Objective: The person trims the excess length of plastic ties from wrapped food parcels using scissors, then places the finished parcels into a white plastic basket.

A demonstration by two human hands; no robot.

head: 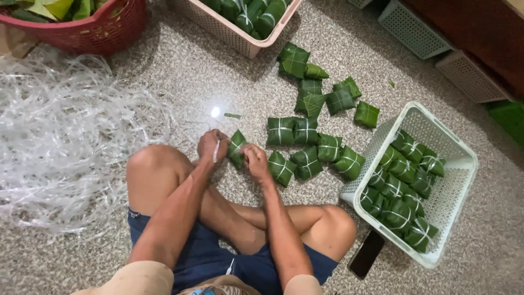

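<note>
Crossed bare legs in dark blue shorts fill the bottom of the view, and both forearms reach forward over them to the speckled floor (pixel 218 82). Between the hands sits a small leaf-wrapped parcel (pixel 236 148), green and tied with pale string, held just above the floor in front of the knees. The left hand (pixel 212 145) has its grip pinched on the parcel's left edge and a strand of white string; the right hand (pixel 255 161) has its fingers closed against the parcel's right side. Just right of it lie more tied parcels (pixel 305 153) loose on the floor, some touching. Farther right stands a white basket (pixel 456 158) packed with parcels, a dark phone (pixel 366 253) beside it. A heap of white plastic string (pixel 65 136) spreads at the left.
</note>
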